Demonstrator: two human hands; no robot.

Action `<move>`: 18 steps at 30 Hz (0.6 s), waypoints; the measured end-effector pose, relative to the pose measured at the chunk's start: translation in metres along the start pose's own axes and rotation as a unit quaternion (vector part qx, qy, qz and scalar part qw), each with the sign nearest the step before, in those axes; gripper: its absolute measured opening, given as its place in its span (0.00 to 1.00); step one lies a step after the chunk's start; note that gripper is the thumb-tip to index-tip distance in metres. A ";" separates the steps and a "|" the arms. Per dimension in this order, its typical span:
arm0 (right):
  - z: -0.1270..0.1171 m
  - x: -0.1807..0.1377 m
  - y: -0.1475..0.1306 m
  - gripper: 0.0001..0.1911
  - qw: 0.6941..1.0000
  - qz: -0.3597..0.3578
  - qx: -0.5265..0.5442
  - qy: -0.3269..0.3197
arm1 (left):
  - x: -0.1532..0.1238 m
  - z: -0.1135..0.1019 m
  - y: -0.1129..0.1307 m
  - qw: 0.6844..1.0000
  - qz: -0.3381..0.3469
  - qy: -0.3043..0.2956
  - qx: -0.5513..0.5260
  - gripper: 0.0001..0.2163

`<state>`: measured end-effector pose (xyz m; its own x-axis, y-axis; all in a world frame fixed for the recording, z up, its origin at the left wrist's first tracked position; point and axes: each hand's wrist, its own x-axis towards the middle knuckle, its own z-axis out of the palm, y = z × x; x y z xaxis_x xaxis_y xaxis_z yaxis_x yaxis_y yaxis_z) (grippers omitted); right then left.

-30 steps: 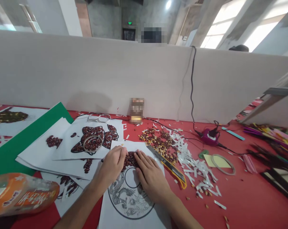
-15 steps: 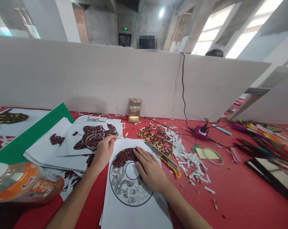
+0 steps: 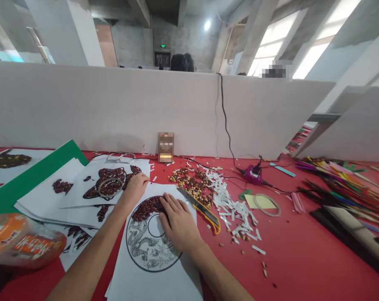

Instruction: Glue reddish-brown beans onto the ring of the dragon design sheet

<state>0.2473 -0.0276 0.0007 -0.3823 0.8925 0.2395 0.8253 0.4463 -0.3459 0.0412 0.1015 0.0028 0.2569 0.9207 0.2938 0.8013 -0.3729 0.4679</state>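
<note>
White dragon sheet [image 3: 158, 284]: lay flat on the red table [image 3: 296, 263], in front of the person.
Dark beans [image 3: 147, 209]: filled the upper left part of the sheet's printed ring, with line drawing showing below them.
Right hand [image 3: 180, 221]: lay palm down on the right side of the sheet's ring, fingers outstretched.
Left hand [image 3: 135, 187]: was at the sheet's upper left corner, fingers drawn together; whether they pinched anything, I could not tell.
Utility knife [image 3: 205, 214]: lay slantwise along the sheet's right edge.
Mixed seeds [image 3: 195, 184]: spread beyond the sheet's upper right corner.
Orange-labelled jar [image 3: 26, 242]: was well left of the sheet.
</note>
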 end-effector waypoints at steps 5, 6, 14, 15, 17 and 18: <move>0.000 -0.002 0.000 0.26 1.000 -0.004 0.000 0.006 | -0.002 -0.005 -0.001 1.000 0.001 -0.006 0.012 0.10; 0.000 -0.002 0.000 0.27 1.000 -0.004 -0.002 0.006 | -0.001 -0.005 -0.001 1.000 0.000 -0.006 0.012 0.10; -0.001 -0.002 -0.001 0.27 1.000 -0.003 -0.010 0.012 | 0.000 -0.004 -0.005 1.000 -0.017 0.000 0.009 0.09; -0.001 -0.002 -0.001 0.26 1.000 -0.003 -0.009 0.010 | 0.000 -0.004 -0.005 1.000 -0.019 0.001 0.009 0.09; -0.002 -0.002 -0.001 0.26 1.000 -0.001 -0.006 0.005 | 0.000 -0.004 -0.004 1.000 -0.020 0.005 0.004 0.09; -0.001 -0.002 -0.002 0.26 1.000 -0.001 -0.003 0.004 | 0.000 -0.005 -0.004 1.000 -0.020 0.007 0.000 0.09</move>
<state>0.2471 -0.0297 0.0020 -0.3812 0.8910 0.2466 0.8269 0.4479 -0.3399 0.0356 0.1022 0.0049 0.2170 0.9330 0.2871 0.8109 -0.3360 0.4792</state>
